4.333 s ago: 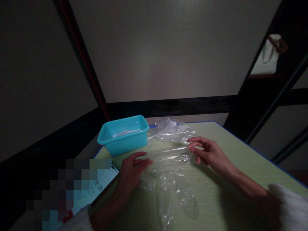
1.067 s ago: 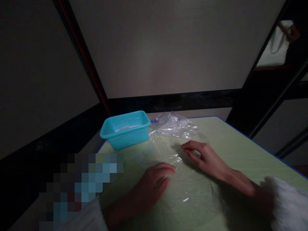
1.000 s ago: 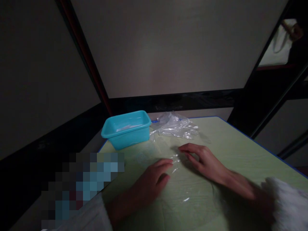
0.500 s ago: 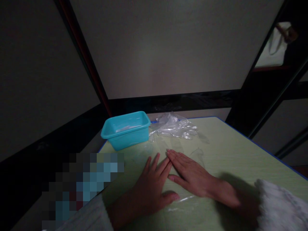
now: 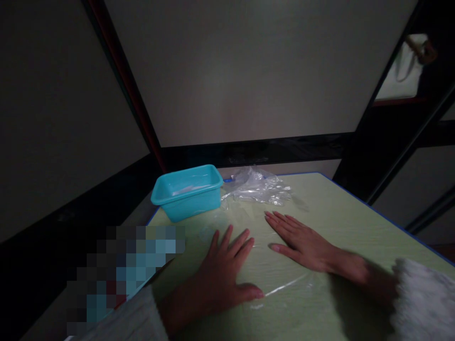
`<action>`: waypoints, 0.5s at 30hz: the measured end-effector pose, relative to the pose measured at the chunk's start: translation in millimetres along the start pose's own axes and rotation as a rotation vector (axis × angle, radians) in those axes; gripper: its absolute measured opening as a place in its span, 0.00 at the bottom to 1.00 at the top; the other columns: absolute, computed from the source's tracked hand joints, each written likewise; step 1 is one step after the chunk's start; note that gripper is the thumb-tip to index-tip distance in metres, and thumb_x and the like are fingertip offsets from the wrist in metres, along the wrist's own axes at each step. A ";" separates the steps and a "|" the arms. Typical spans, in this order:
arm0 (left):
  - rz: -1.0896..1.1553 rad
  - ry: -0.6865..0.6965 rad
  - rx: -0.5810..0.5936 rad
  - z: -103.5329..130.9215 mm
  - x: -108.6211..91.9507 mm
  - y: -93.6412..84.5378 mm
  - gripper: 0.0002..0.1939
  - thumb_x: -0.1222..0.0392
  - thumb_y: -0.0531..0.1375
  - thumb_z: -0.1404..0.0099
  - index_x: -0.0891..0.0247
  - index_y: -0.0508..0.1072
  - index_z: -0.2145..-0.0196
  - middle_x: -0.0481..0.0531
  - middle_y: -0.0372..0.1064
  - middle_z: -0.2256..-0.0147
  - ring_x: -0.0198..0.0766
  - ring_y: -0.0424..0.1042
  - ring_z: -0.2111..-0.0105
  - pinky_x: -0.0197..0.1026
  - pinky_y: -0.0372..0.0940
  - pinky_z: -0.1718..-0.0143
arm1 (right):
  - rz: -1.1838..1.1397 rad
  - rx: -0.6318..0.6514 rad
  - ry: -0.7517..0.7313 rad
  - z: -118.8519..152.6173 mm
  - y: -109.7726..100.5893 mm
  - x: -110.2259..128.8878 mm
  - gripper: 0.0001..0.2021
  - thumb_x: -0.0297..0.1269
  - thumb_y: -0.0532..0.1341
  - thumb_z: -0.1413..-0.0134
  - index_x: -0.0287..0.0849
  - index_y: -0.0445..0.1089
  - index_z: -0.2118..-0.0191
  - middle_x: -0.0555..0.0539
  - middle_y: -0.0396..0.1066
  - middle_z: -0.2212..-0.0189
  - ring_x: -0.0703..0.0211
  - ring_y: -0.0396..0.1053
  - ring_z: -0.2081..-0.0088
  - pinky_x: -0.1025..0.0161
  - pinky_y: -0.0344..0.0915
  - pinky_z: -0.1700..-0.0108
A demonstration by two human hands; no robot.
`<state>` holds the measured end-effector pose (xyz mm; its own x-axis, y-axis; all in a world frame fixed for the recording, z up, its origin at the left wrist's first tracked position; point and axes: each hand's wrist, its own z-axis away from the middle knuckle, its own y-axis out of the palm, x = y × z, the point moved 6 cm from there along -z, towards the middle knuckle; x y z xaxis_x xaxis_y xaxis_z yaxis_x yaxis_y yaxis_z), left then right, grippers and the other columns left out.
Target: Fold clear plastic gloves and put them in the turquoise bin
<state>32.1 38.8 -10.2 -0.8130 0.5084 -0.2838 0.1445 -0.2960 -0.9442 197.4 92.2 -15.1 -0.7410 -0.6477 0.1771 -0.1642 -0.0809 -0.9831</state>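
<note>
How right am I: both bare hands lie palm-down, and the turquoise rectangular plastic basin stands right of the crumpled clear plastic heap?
Not quite: the head view shows the basin left of the heap. The left hand and right hand do lie palm-down.

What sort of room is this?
Probably a room in a home: a light-green table stands before large, wardrobe-like panels, and a white bag sits on a shelf at right.

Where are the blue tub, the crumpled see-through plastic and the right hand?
Blue tub [image 5: 192, 206], head view: front wall.
Crumpled see-through plastic [image 5: 258, 187], head view: its middle.
Right hand [image 5: 306, 244], head view: its back.
</note>
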 end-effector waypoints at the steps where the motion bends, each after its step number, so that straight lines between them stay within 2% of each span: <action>1: 0.005 -0.001 0.004 -0.2 0.0 -0.2 0.45 0.38 0.58 0.44 0.61 0.45 0.37 0.54 0.33 0.35 0.57 0.27 0.37 0.67 0.30 0.42 | 0.004 0.001 0.010 1.3 -0.6 -5.3 0.37 0.58 0.42 0.42 0.37 0.43 0.36 0.39 0.41 0.36 0.47 0.39 0.37 0.46 0.44 0.38; 7: 0.007 0.003 0.008 0.1 0.0 -2.1 0.45 0.39 0.59 0.44 0.62 0.45 0.37 0.55 0.33 0.35 0.58 0.27 0.37 0.67 0.30 0.42 | 0.016 0.016 0.099 4.7 -2.6 -36.4 0.37 0.59 0.41 0.42 0.38 0.42 0.35 0.39 0.40 0.36 0.47 0.38 0.37 0.44 0.42 0.38; 10: 0.010 0.011 -0.007 1.7 -1.4 -2.9 0.46 0.40 0.59 0.45 0.62 0.45 0.37 0.56 0.33 0.35 0.59 0.27 0.37 0.68 0.31 0.42 | 0.049 -0.021 0.156 4.9 -7.3 -42.6 0.37 0.58 0.41 0.41 0.34 0.43 0.36 0.36 0.42 0.37 0.45 0.39 0.37 0.43 0.43 0.39; 12: 0.009 0.004 -0.012 3.3 -2.4 -2.4 0.47 0.40 0.60 0.45 0.63 0.45 0.37 0.57 0.34 0.35 0.59 0.28 0.37 0.67 0.32 0.42 | 0.065 -0.089 0.145 4.8 -15.2 -35.2 0.36 0.56 0.43 0.41 0.32 0.44 0.36 0.34 0.43 0.37 0.44 0.41 0.37 0.42 0.42 0.39; 15: 0.011 -0.008 -0.036 6.0 -5.4 0.0 0.46 0.40 0.59 0.45 0.64 0.45 0.37 0.58 0.34 0.36 0.60 0.28 0.37 0.69 0.33 0.42 | 0.022 -0.189 0.062 5.4 -26.6 -7.9 0.33 0.51 0.46 0.39 0.33 0.45 0.36 0.34 0.45 0.38 0.45 0.43 0.38 0.42 0.44 0.39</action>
<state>33.1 31.2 -7.6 -0.8155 0.4992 -0.2928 0.1735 -0.2718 -0.9466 211.1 95.4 9.4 -0.7833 -0.5997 0.1638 -0.2622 0.0799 -0.9617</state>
